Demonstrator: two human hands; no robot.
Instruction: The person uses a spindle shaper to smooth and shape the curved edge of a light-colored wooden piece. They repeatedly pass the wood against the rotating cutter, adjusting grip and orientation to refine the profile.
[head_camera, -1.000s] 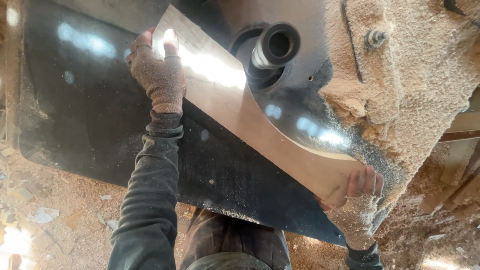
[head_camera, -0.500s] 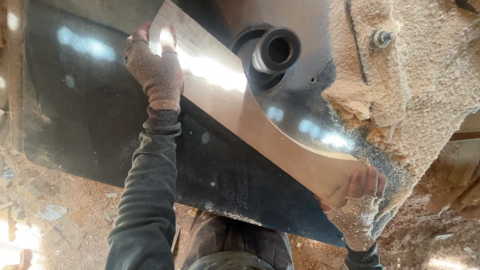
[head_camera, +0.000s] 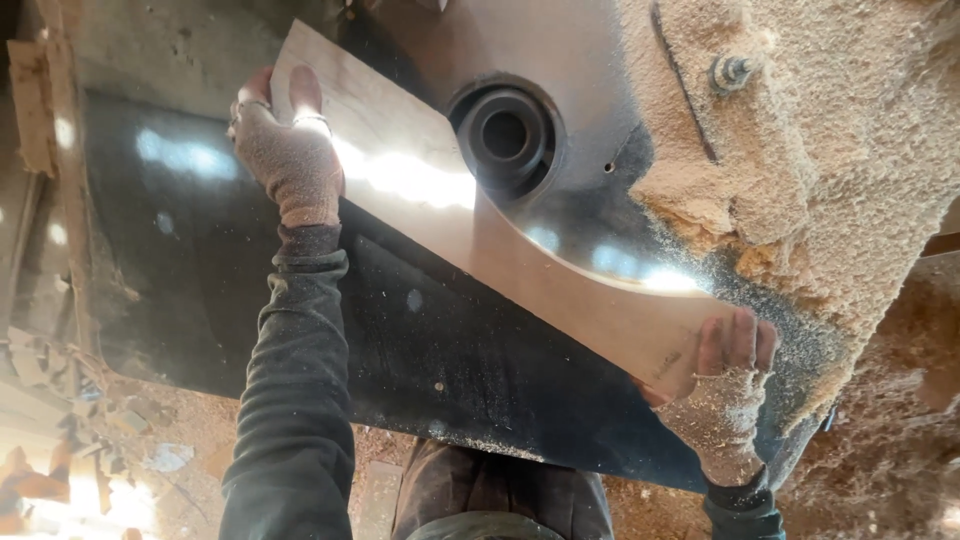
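The left hand (head_camera: 290, 160), dusted with sawdust, gripped the far end of a thin wooden board (head_camera: 450, 230), fingers curled over its edge. The right hand (head_camera: 725, 385), also coated in dust, clasped the board's near end, with fingertips on top. The board lay flat and diagonal across a dark metal surface (head_camera: 300, 330), its curved edge just beside a round black hub (head_camera: 505, 135). A heap of sawdust (head_camera: 820, 150) covered the surface's right side.
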